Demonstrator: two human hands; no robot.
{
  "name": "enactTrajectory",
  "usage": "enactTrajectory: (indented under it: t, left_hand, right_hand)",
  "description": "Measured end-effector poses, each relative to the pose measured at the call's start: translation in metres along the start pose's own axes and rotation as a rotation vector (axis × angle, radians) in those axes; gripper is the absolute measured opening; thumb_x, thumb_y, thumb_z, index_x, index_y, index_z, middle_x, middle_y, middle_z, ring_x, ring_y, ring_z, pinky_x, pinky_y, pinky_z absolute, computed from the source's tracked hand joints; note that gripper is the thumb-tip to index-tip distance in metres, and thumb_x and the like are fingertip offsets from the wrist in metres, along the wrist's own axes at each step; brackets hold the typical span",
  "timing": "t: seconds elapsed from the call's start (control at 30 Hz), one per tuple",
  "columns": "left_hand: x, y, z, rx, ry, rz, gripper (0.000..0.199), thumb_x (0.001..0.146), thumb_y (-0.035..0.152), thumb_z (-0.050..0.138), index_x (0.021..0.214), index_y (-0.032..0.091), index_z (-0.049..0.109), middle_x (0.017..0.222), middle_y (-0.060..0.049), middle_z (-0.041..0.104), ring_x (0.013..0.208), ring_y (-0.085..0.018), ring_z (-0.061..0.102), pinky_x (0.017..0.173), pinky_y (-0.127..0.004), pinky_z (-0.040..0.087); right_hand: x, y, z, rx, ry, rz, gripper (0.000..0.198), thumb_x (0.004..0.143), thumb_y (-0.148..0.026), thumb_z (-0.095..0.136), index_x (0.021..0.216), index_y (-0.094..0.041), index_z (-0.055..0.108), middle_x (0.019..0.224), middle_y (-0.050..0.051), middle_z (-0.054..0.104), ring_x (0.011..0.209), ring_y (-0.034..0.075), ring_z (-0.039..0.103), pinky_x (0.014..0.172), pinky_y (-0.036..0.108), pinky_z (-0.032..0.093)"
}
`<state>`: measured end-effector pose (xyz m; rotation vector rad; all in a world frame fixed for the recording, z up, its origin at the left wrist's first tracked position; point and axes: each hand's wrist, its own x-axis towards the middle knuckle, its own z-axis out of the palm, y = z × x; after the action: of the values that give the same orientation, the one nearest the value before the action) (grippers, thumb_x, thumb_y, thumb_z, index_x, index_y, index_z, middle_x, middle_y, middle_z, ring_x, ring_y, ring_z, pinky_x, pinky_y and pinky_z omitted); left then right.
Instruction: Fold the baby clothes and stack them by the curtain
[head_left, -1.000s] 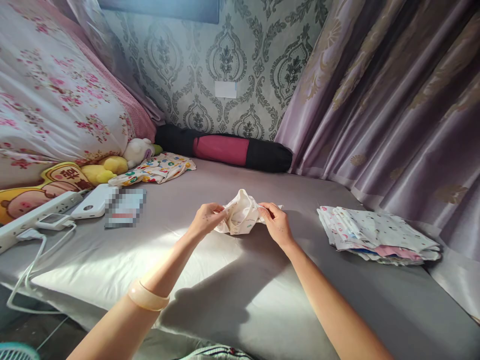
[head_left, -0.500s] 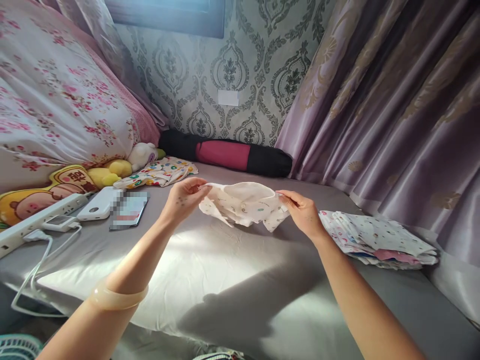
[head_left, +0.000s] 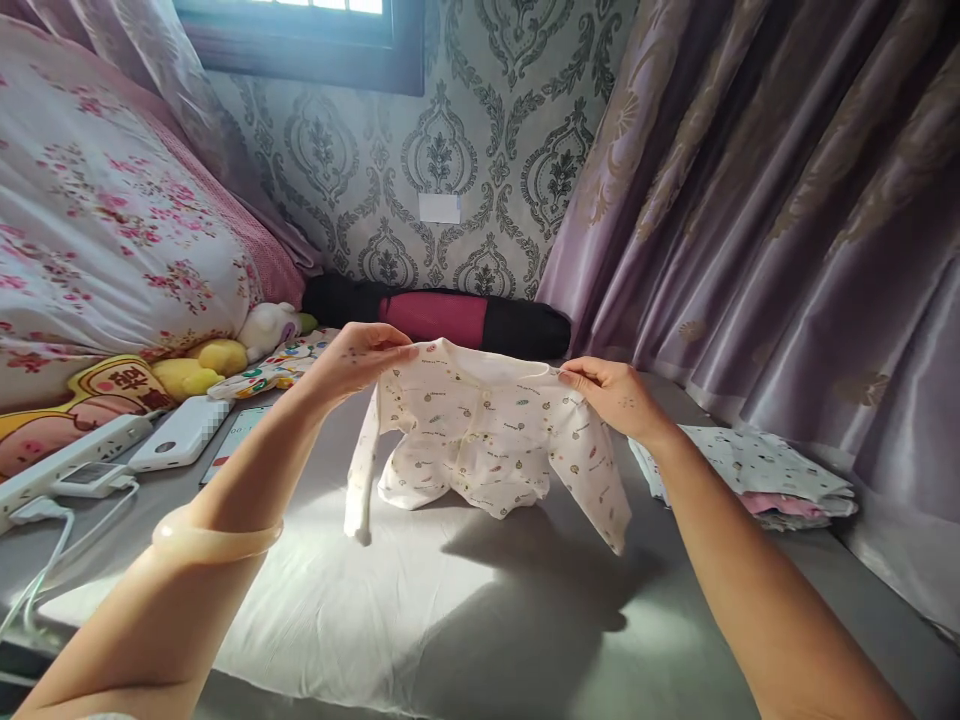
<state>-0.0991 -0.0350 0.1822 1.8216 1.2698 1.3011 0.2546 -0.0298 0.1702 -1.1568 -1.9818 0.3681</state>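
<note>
A small white long-sleeved baby shirt [head_left: 480, 430] with tiny printed figures hangs between my two hands over the grey bed sheet [head_left: 360, 610]. My left hand [head_left: 371, 352] pinches it at one shoulder, and my right hand [head_left: 607, 388] pinches the other shoulder. The neckline is stretched between them at the top. Both sleeves dangle at the sides, and the lower hem touches or nearly touches the sheet. My fingertips are closed on the cloth.
Folded clothes [head_left: 772, 465] lie in a pile at right, near the purple curtain [head_left: 720, 200]. To the left are a power strip [head_left: 67, 460] with cables, a white power bank [head_left: 180, 432], a phone [head_left: 236, 440] and plush toys [head_left: 202, 365]. A black-and-red roll [head_left: 439, 315] lines the wall.
The baby shirt has been raised and spread out. Its sleeves and body, bunched before, now hang down in full view. Both hands still grip the shoulders.
</note>
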Motion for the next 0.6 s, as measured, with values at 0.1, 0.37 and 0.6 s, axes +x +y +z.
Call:
enactTrajectory:
  t: [0.1,0.37,0.6]
  left_hand:
    - [0.009,0.001,0.003,0.042,0.030,0.040,0.036,0.065,0.050,0.075,0.076,0.016,0.073,0.068,-0.003,0.067,0.063,-0.015,0.059,0.056,-0.024,0.043]
    - [0.017,0.032,0.004,-0.064,0.280,0.237,0.031,0.075,0.046,0.069,0.088,0.018,0.074,0.075,-0.002,0.068,0.074,-0.016,0.062,0.063,-0.024,0.046]
    - [0.036,0.024,0.012,-0.102,0.179,0.090,0.035,0.066,0.049,0.075,0.078,0.016,0.074,0.067,-0.003,0.067,0.068,-0.017,0.062,0.063,-0.026,0.046]
  right_hand:
    - [0.004,0.001,-0.001,-0.054,0.070,-0.032,0.042,0.084,-0.061,0.060,0.094,-0.023,0.076,0.083,0.002,0.072,0.077,0.019,0.064,0.072,0.030,0.048]
    - [0.022,-0.014,-0.016,0.178,0.229,-0.099,0.038,0.082,-0.061,0.062,0.091,-0.026,0.074,0.099,0.003,0.070,0.092,0.020,0.063,0.082,0.035,0.049]
    - [0.036,0.008,0.003,0.196,0.149,-0.072,0.036,0.080,-0.059,0.065,0.086,-0.025,0.076,0.110,0.004,0.069,0.101,0.021,0.062,0.092,0.038,0.047]
